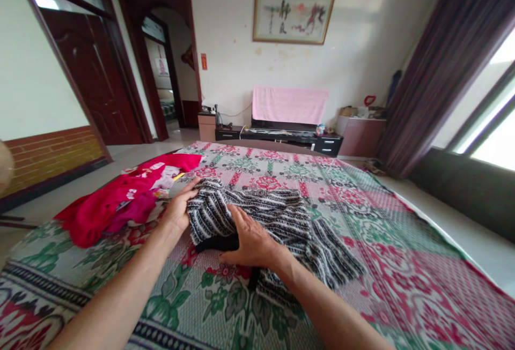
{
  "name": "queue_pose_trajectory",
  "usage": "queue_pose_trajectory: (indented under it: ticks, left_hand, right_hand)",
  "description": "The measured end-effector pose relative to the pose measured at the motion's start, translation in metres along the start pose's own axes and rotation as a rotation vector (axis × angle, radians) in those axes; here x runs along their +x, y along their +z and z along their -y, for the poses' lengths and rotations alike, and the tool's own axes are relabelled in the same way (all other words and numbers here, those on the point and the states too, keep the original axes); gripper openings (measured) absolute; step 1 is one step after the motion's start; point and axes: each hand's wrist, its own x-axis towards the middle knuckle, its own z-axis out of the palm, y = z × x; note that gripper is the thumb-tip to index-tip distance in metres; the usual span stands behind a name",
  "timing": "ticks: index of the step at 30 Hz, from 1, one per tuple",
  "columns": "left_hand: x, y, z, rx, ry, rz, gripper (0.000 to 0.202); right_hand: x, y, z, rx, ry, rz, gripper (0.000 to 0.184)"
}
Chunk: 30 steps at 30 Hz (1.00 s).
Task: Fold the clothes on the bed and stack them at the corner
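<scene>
A black-and-white striped knit garment lies bunched on a patterned cloth, one striped part spread toward the right. A black part shows beneath its near left side. At the garment's left end, my left hand has its fingers closed on the edge; some of the fingertips are hidden. My right hand rests on the near middle of the garment, thumb apart from the fingers and pointing left. Its fingers lie stretched over the stripes.
To the left is a heap of red and magenta clothes, with a small yellow item beside it. Beyond the covered surface stands a low black cabinet with a pink cloth above it. A dark curtain hangs at the right.
</scene>
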Motion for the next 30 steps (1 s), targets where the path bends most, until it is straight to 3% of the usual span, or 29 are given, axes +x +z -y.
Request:
queue_pose_trajectory:
  ticks: [2, 5, 7, 9, 13, 17, 22, 26, 28, 30]
  left_hand:
    - [-0.006, 0.010, 0.002, 0.014, -0.072, 0.060, 0.058]
    - [-0.010, 0.018, 0.011, 0.063, -0.063, 0.154, 0.061]
    - [-0.007, 0.016, 0.019, 0.177, 0.063, 0.149, 0.054]
    - [0.000, 0.006, 0.027, 0.354, 0.244, 0.061, 0.045]
    - [0.015, -0.018, 0.039, 0.647, 0.474, -0.089, 0.041]
    - [0.019, -0.026, 0.041, 0.839, 0.613, -0.109, 0.033]
    - [0.015, -0.023, 0.048, 1.011, 0.579, 0.032, 0.032]
    - [0.014, -0.024, 0.060, 1.198, 0.643, 0.172, 0.031]
    - [0.014, -0.026, 0.064, 1.316, 0.719, 0.251, 0.030]
    - [0.015, -0.027, 0.068, 1.390, 0.776, 0.303, 0.029]
  right_hand:
    - [0.003, 0.007, 0.001, -0.062, 0.036, -0.023, 0.110]
    - [0.007, 0.015, -0.001, -0.147, 0.093, -0.070, 0.075]
    - [0.011, 0.018, -0.006, -0.124, 0.089, -0.112, 0.054]
    - [0.016, 0.017, -0.015, -0.004, 0.089, -0.200, 0.042]
    - [0.026, -0.006, -0.046, 0.424, 0.229, -0.439, 0.026]
    - [0.018, -0.054, -0.087, 0.853, 0.409, -0.663, 0.035]
    - [-0.022, -0.098, -0.143, 0.691, 0.732, -1.058, 0.041]
    - [-0.052, -0.115, -0.169, 0.527, 0.908, -1.048, 0.040]
    - [-0.059, -0.128, -0.168, 0.428, 0.886, -1.047, 0.039]
    - [-0.060, -0.143, -0.158, 0.306, 0.759, -1.062, 0.041]
